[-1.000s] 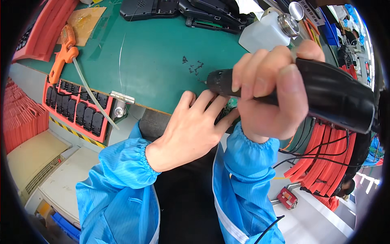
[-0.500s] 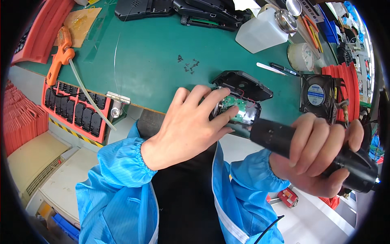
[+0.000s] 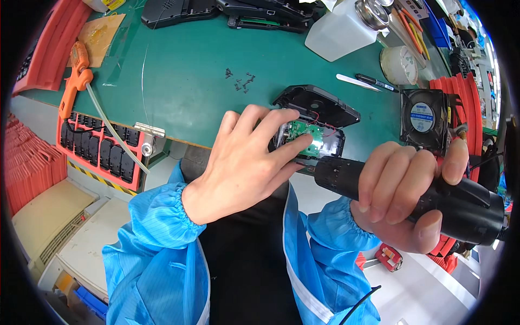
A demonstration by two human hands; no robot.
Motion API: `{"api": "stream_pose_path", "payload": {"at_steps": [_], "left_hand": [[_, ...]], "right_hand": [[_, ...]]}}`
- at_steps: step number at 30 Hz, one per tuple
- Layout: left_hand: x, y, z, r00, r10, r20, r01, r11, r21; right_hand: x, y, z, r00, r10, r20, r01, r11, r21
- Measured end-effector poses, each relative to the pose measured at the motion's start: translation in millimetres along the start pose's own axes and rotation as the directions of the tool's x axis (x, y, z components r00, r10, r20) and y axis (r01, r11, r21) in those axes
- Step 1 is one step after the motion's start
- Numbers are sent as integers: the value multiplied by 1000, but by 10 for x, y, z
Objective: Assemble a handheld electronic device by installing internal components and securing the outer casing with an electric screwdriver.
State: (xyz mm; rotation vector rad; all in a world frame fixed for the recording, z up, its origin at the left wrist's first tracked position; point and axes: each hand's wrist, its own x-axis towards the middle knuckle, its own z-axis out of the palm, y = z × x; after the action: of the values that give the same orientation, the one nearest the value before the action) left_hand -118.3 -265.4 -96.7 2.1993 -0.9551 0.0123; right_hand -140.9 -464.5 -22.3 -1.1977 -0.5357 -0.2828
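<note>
A black electric screwdriver [image 3: 341, 176] lies nearly level in my right hand [image 3: 398, 187], whose fingers are wrapped round its body. Its thin bit points left, close to the fingertips of my left hand [image 3: 233, 160]. That hand grips an opened black plastic housing [image 3: 337, 145] at the bench's near edge, the fingers reaching over a green circuit board [image 3: 298, 130] inside. Red wires run from the board to the raised black cover [image 3: 319, 105] behind it. Whether the bit touches a screw is hidden by my fingers.
Small black screws [image 3: 238, 82] lie scattered beyond the housing. White tweezers [image 3: 357, 83], a black marker [image 3: 376, 82] and a square fan [image 3: 422, 118] are to the right. An orange glue gun [image 3: 79, 78] lies at left, above a red tray [image 3: 142, 162] of black parts.
The screwdriver has moved left, bringing its bit nearer my left hand's fingertips. My left hand stays on the housing. The whole view has shifted slightly.
</note>
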Motion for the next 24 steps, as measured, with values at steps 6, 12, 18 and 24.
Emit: {"api": "stream_pose_path", "payload": {"at_steps": [6,12,18,24], "left_hand": [[-18,6,27,1000,1,-14,-1,1000,30],[-15,3,28,1000,9,-25,-7,999,50],[-12,5,35,1000,10,-29,-9,998,57],[-14,7,40,1000,2,-27,-1,999,51]], "right_hand": [[-16,18,23,999,-14,-36,14,1000,7],[14,-4,-17,1000,-25,-2,25,1000,-15],[19,7,-27,999,-42,29,42,999,-7],[9,56,-49,997,-68,43,68,998,2]]}}
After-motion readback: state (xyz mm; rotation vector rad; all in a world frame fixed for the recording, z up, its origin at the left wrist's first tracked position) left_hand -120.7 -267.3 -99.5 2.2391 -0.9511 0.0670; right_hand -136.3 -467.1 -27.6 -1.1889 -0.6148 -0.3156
